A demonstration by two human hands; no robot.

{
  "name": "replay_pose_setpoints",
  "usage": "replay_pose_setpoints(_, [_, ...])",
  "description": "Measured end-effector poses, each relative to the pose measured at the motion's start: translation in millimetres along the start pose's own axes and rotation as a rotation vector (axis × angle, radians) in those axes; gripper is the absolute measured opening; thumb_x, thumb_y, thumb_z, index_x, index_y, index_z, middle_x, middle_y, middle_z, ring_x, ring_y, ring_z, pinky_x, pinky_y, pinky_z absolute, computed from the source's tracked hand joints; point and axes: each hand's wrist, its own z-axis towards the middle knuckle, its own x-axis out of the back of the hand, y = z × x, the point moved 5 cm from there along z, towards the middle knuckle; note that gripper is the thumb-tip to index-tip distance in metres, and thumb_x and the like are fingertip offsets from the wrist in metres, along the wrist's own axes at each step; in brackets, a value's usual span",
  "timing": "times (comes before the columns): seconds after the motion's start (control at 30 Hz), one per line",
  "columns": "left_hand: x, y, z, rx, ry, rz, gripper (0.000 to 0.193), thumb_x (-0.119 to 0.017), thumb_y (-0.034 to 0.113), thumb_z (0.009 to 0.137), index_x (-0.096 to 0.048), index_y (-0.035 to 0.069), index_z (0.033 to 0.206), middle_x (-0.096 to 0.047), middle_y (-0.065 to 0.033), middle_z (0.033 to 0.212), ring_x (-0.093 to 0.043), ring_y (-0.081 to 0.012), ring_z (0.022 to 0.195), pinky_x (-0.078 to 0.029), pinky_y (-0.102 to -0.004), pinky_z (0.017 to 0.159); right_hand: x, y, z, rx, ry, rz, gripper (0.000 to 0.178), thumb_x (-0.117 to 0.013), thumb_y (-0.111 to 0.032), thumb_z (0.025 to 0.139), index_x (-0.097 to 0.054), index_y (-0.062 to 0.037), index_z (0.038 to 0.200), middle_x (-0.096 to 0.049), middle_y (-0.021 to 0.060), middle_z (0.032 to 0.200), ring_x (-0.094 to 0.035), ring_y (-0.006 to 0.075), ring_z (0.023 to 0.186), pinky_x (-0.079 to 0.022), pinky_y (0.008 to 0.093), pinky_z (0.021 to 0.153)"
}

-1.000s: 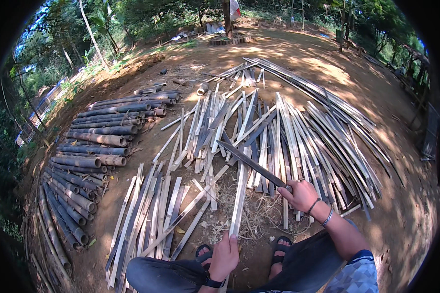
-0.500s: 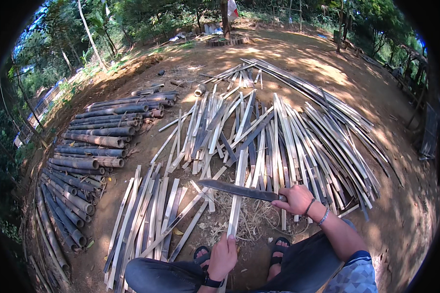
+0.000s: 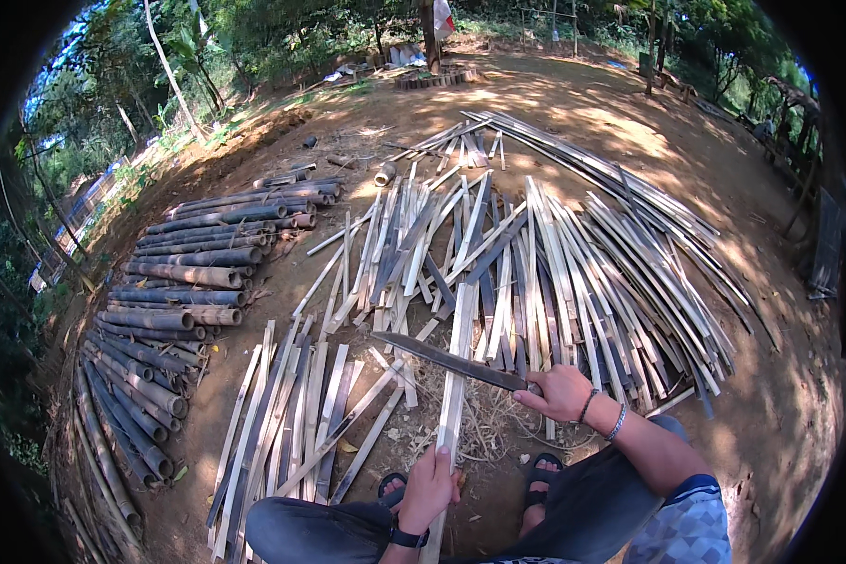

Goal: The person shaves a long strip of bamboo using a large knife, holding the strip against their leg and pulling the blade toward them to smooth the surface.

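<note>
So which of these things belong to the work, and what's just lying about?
Part of the work:
knife, right hand
pale strip, left hand
probably loose strips, shavings, stacked poles

Apparently just lying about:
yellow leaf
short round pole piece

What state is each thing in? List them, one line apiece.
Left hand: closed around the held strip
Held strip: split, pointing forward
Right hand: closed on the knife's handle
Knife: bare blade, over the held strip; contact unclear
Poles: round, unsplit, piled at left
Loose strips: split, heaped on the ground
Shavings: scattered
Sandals: worn
</note>
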Motion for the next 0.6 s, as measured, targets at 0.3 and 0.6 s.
replay_pose_setpoints(0.3, [-2,-1,4,-0.042,0.001,0.076,0.035,-0.032,0.028,0.104,-0.047,0.000,0.090,-0.052,-0.0066,0.055,-0.057,-0.0183,0.042,-0.043,-0.0329,0.041,10,-2,6,-0.018,-0.036,-0.044,0.062,-0.045,-0.064,0.090,-0.068,-0.0068,0.087,-0.063,0.0183,0.062,-0.065,0.0370,0.064,-0.053,0.0457,0.062])
replay_pose_setpoints(0.6, [-3,4,4,-0.042,0.022,0.112,0.036,-0.031,0.028,0.103,-0.048,0.000,0.091,-0.052,-0.0066,0.054,-0.057,-0.0187,0.041,-0.043,-0.0329,0.041,-1,-3,3,0.029,-0.051,-0.093,0.064,-0.043,-0.065,0.090,-0.068,-0.0070,0.084,-0.064,0.0187,0.065,-0.066,0.0374,0.067,-0.053,0.0470,0.062])
